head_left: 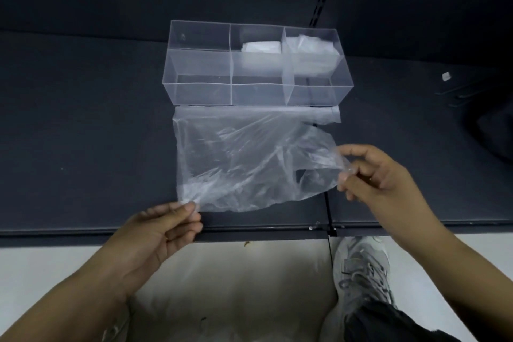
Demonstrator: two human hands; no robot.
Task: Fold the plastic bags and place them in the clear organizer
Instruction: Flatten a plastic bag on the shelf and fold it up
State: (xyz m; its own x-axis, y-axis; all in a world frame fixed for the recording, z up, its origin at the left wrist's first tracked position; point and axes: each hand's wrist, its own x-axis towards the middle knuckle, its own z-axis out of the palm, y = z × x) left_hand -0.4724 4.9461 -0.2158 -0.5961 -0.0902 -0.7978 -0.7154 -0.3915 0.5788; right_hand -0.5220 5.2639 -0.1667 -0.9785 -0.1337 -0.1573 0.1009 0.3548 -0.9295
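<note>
Bag (244,158) of thin clear plastic, spread crinkled on the dark tabletop (83,119), far edge just beside the front wall of the clear organizer (200,91). Pinched at the near left corner by the left hand (163,228), fingertips closed on the film. Pinched again at the loose right edge by the right hand (372,172), apparently lifted a little off the surface. Hands well apart, both clamped on the plastic. Folded bags (261,48) already sitting in the middle and right compartments. Looks feather-light, limp and slippery, likely to billow and spring back out of a crease. Best taken at corners and edges, pulled taut, then pressed flat along each fold to squeeze the air out.
</note>
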